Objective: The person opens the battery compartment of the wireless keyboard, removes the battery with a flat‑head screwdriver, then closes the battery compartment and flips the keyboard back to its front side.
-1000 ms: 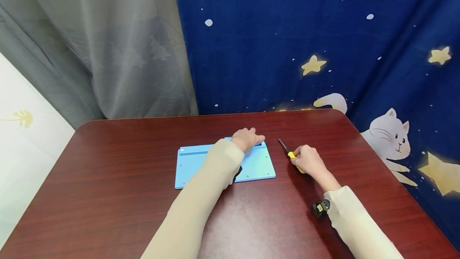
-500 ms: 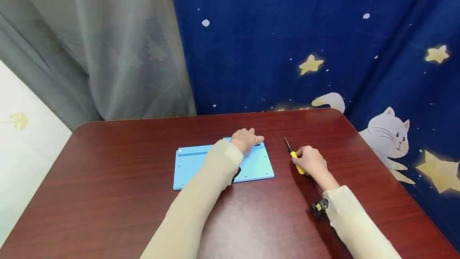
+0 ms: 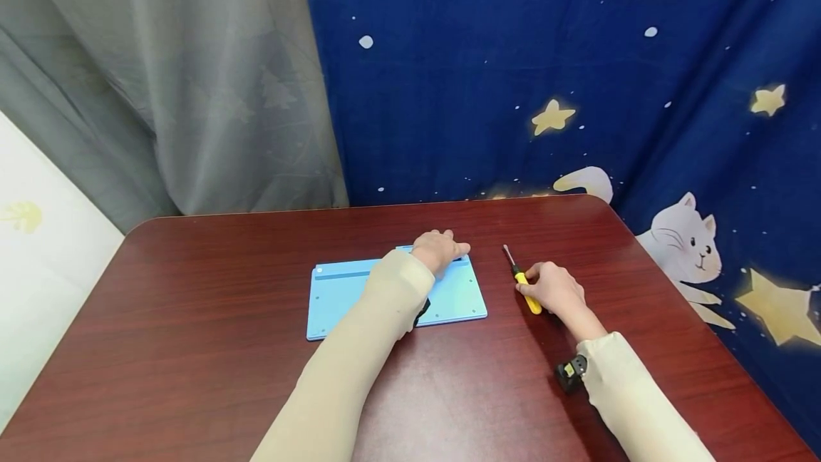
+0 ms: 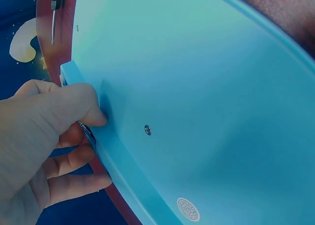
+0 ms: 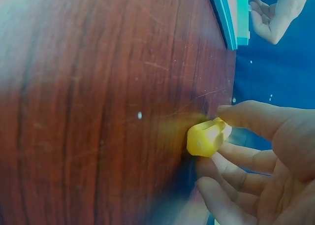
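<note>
A light blue keyboard [image 3: 336, 298] lies with its screwed underside up and its raised ridge along the far side. My left hand [image 3: 439, 248] grips that ridge near its right end; in the left wrist view the thumb presses the near face and the fingers lie behind the edge. Under the hand a dark slot in the ridge partly shows. To the right, my right hand [image 3: 554, 287] pinches the yellow handle of a screwdriver [image 3: 531, 299] between thumb and fingers. Its metal shaft points away from me, apart from the keyboard. The right wrist view shows the handle's yellow end [image 5: 204, 139] close up.
Both things are on a dark red-brown wooden table [image 3: 192, 362] with rounded far corners. Behind it hang a grey curtain [image 3: 244, 91] and a blue curtain [image 3: 449, 91] printed with stars and a cat. A black wrist camera [image 3: 569, 374] sits below the right hand.
The screwdriver's tip has swung to the right, then slightly back left, as the right hand's fingers shifted on the handle. My left hand keeps its place on the keyboard.
</note>
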Motion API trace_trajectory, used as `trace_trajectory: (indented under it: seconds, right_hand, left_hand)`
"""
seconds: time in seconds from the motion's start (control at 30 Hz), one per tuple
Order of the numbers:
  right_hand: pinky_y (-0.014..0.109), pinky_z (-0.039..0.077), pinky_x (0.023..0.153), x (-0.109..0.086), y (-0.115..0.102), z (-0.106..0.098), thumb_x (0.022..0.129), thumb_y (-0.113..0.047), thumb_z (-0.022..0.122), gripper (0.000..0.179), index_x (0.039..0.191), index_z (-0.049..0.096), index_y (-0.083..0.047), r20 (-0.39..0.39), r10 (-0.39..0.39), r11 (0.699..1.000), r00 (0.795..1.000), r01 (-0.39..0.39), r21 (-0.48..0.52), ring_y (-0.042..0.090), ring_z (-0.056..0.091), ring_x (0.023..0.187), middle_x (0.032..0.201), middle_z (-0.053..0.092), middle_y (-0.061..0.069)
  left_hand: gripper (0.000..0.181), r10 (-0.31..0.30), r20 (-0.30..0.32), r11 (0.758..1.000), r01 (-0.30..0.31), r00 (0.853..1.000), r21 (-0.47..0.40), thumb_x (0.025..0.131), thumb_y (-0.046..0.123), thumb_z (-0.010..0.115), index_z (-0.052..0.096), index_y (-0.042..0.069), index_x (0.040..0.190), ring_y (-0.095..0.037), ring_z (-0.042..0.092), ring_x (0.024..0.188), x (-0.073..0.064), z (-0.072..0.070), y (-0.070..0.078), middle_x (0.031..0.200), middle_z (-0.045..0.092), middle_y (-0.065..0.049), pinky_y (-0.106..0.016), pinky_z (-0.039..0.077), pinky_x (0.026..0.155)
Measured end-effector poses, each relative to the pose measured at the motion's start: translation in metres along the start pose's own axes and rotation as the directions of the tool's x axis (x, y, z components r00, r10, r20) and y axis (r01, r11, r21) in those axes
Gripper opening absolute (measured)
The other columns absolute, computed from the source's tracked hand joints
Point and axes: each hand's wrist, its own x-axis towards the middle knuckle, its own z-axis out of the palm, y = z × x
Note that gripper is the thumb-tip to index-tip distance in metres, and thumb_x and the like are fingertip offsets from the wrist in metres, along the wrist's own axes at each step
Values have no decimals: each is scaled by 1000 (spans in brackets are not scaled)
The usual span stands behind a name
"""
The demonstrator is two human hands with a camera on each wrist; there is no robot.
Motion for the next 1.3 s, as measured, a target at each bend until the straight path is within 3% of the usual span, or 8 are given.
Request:
trace_trajectory:
  seconds: [0.23,0.57,0.83,1.13,1.3]
  right_hand:
    - [44,40,63,2,-1,0,80,-33,69,42,109,63,-4,4,10,1000,1000,-10,1,26,54,75,98,62,14]
    - [44,41,64,1,-7,-6,82,-32,67,41,111,62,-3,-9,-12,1000,1000,13,18,28,55,78,96,63,14]
    - [46,40,66,3,-14,-5,81,-31,68,38,109,64,-5,-41,-23,999,999,24,24,27,55,79,92,65,11]
    - [38,40,55,8,-11,2,80,-23,69,32,107,66,-6,-18,-22,999,1000,23,48,23,54,67,87,63,8]
    - [42,39,61,8,-10,1,81,-25,69,31,106,66,-7,-48,-12,999,999,14,40,25,54,74,89,64,9]
  left_hand:
    - [55,4,0,998,-4,1000,-62,90,7,56,34,31,135,-26,41,114,1,3,-2,141,32,-9,-36,42,88]
    - [61,7,-21,991,-10,1000,-135,91,1,52,29,28,141,-29,28,131,-6,5,-5,148,24,-9,-39,35,98]
    - [61,17,-41,983,-24,999,-180,93,0,49,27,27,143,-29,26,133,-8,6,-8,149,23,-9,-41,30,101]
    - [56,31,-66,983,-42,997,-180,92,-1,48,32,25,139,-31,29,131,-8,6,-9,147,26,-11,-42,31,101]
    - [54,21,-69,984,-33,997,-177,92,0,50,33,25,137,-30,30,131,-6,8,-10,147,27,-10,-42,32,101]
